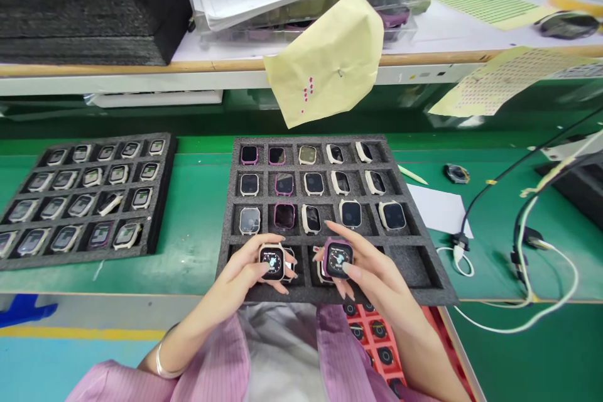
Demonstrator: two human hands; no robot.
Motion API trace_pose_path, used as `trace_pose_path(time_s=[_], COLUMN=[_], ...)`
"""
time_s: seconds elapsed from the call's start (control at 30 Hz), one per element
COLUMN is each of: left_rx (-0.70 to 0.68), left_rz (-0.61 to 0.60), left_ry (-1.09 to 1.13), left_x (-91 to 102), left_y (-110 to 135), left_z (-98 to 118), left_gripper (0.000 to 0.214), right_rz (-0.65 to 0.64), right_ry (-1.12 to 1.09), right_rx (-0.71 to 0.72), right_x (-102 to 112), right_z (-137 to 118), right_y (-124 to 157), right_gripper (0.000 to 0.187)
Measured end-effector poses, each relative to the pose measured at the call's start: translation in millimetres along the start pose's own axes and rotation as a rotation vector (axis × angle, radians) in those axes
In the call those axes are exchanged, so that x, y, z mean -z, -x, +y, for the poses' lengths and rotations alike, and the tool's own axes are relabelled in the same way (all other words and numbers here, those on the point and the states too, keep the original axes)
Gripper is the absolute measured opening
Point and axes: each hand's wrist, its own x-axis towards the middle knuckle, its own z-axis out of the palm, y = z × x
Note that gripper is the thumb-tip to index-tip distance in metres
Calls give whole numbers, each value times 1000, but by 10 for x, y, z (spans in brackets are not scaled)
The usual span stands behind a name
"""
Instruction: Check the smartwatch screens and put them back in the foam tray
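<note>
My left hand (252, 267) is closed round a light-cased smartwatch (272, 262), its lit screen turned up and my thumb on the glass. In my right hand (365, 260) is a purple smartwatch (338, 259), also lit, with the thumb at its lower right corner. Both hands hover over the front row of a dark foam tray (443, 289). Behind each held watch, part of another watch shows, mostly hidden by my fingers. Farther back in the tray, several watches with dark screens sit in their compartments, in purple or light cases.
To the left lies a second foam tray (153, 220) filled with watches. White cables (556, 311) and a white paper (438, 207) are on the right. A yellow paper (330, 63) hangs from the shelf edge. Below the bench is a red tray (377, 342) of round dark parts.
</note>
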Motion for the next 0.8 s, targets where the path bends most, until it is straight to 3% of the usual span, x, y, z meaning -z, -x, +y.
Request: trace_pose_path(time_s=[0.6,0.8], left_rx=[16,-8], left_rz=[2,97], left_ry=[-99,-344], left_x=[-3,-85], left_y=[-1,-1], left_z=[-22,41], left_gripper=[35,26], right_rz=[120,50], right_ry=[116,38], right_rx=[-7,7], right_x=[-101,-111], right_z=[-13,-35], right_y=[33,39], right_gripper=[40,46])
